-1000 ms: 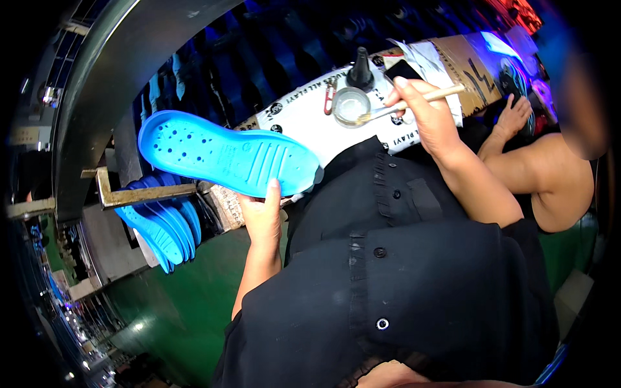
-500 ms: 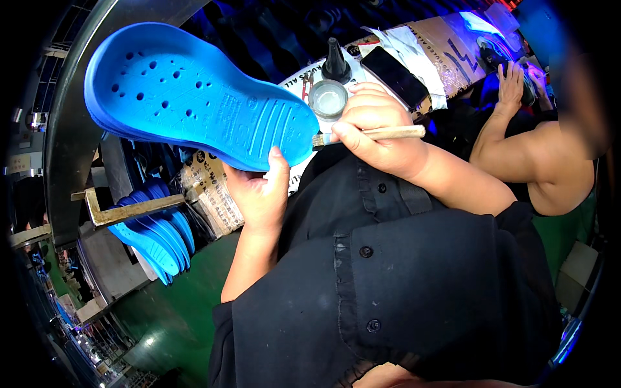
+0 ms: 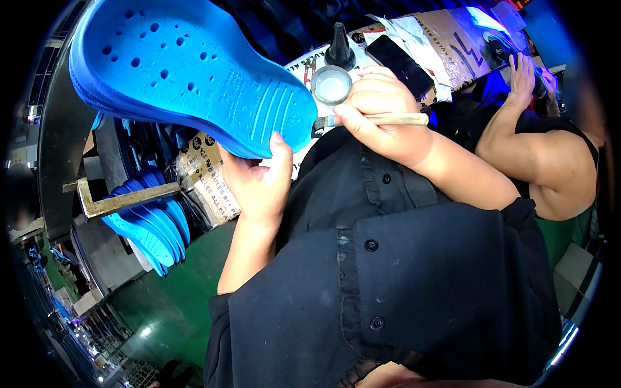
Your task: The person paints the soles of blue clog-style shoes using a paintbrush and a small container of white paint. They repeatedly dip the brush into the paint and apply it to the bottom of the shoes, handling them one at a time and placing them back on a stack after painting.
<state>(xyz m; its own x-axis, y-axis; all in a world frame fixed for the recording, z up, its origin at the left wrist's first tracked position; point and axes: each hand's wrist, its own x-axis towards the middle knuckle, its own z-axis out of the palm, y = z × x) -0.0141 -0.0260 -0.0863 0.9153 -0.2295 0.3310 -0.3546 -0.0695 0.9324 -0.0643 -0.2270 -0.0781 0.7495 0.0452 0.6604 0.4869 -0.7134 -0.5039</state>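
The blue, holed, foot-shaped sole [image 3: 217,90] sits in my left hand [image 3: 257,185], left of the wooden-handled brush [image 3: 401,119] in my right hand [image 3: 386,102]. Beyond it stands a round clear dish [image 3: 316,96], behind that a black conical bottle [image 3: 339,50], rightward a black rectangular phone [image 3: 401,66].

Moulded lettering: blue sole [image 3: 200,74], in left hand [image 3: 255,187]. Black print: taped carton [image 3: 206,178], left of that hand. Marker strokes: cardboard [image 3: 458,46], beyond right hand [image 3: 383,103].

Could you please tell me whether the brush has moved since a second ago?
Yes: judged against the round dish, the brush has gone from the dish's rim down and left in view, its bristles now beside the end of the blue sole.
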